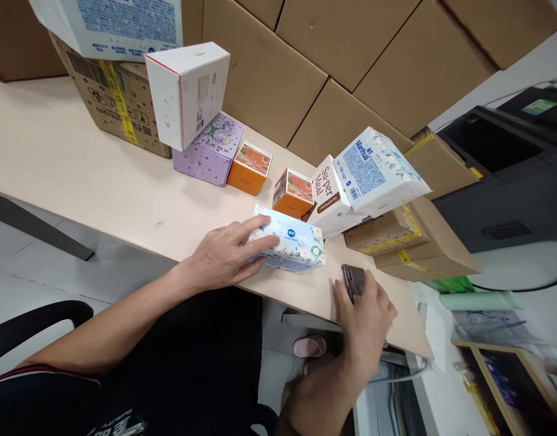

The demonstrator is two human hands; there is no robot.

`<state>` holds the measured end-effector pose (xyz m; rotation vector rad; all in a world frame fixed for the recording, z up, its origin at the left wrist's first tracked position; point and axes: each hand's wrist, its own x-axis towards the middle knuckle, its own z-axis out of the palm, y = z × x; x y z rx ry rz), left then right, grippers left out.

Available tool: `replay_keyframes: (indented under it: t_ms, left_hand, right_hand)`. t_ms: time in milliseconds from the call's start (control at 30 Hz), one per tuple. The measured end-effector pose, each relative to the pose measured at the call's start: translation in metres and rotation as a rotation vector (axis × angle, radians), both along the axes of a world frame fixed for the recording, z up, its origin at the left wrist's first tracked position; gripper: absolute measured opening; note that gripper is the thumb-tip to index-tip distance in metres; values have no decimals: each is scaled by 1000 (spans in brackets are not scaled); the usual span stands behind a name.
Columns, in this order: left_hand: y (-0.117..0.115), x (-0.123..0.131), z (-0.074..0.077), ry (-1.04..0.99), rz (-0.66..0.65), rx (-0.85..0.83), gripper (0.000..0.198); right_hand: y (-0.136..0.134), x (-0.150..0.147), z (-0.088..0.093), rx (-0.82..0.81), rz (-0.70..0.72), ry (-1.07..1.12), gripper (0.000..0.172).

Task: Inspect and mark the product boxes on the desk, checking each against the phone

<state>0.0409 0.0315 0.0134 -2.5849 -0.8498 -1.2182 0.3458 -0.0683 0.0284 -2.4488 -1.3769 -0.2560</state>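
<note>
My left hand [230,254] grips the near left end of a pale blue, flower-printed tissue pack [296,236] lying near the table's front edge. Its fingers lie across the pack's top and front side. Farther right, my right hand [367,315] has its thumb and fingers around a dark smartphone [355,281] at the table's front edge. The phone's camera side faces up. Just behind the tissue pack stands an orange box [293,194], with a white Super Meal box [330,200] to its right.
Another orange box [250,168], a purple tea box [206,154] and a white box [187,91] stand farther left. A Manhua tissue pack [373,166] leans above brown cartons [387,233]. Large cartons [264,79] wall the table's back. A chair armrest [42,312] is at lower left.
</note>
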Motion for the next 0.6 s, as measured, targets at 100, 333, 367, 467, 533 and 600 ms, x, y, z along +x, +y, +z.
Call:
replay_keyframes:
  t_ms: [100, 333, 367, 467, 533, 600]
  left_hand:
    - [0, 0, 0, 1, 13, 5, 35]
    - [0, 1, -1, 1, 14, 6, 35]
    - [0, 1, -1, 2, 14, 4, 35]
    - [0, 0, -1, 4, 18, 6, 35]
    - [0, 0, -1, 8, 26, 11, 35]
    - [0, 0, -2, 13, 31, 19, 35]
  right_hand:
    - [-23, 26, 6, -175, -171, 156, 104]
    - [-33, 47, -3, -183, -64, 229, 94]
    - [-33, 45, -4, -165, -66, 220, 94]
    - [-34, 37, -4, -115, -92, 200, 96]
    - [-36, 31, -4, -84, -82, 192, 96]
    - [-38, 24, -5, -37, -43, 185, 96]
